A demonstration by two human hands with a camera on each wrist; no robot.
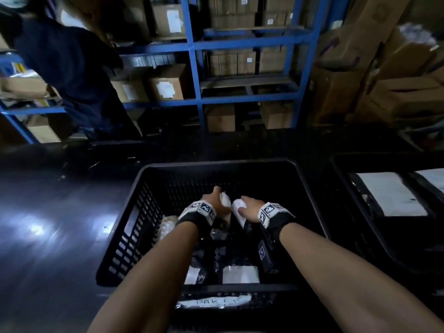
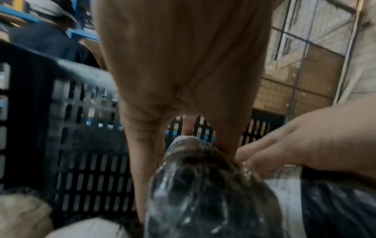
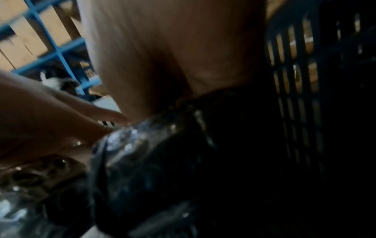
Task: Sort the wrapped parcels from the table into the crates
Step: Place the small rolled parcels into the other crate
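Observation:
Both my hands are down inside a black slatted crate (image 1: pixel 216 165). My left hand (image 1: pixel 217 197) grips a clear-wrapped parcel with a white label (image 1: pixel 225 202); the left wrist view shows it as brown and spotted (image 2: pixel 203 185), with my fingers (image 2: pixel 140 169) running down its side. My right hand (image 1: pixel 245 205) grips a second, dark wrapped parcel with a white label (image 1: pixel 238 211), which looks glossy black in the right wrist view (image 3: pixel 173 161). The two parcels are side by side, nearly touching. More wrapped parcels (image 1: pixel 240 274) lie on the crate floor.
A second black crate (image 1: pixel 336 169) on the right holds white-labelled parcels (image 1: pixel 389 194). The dark table (image 1: pixel 48 212) stretches to the left. A person in dark clothes (image 1: pixel 67 68) stands at the back left before blue shelving (image 1: pixel 197 68) full of cardboard boxes.

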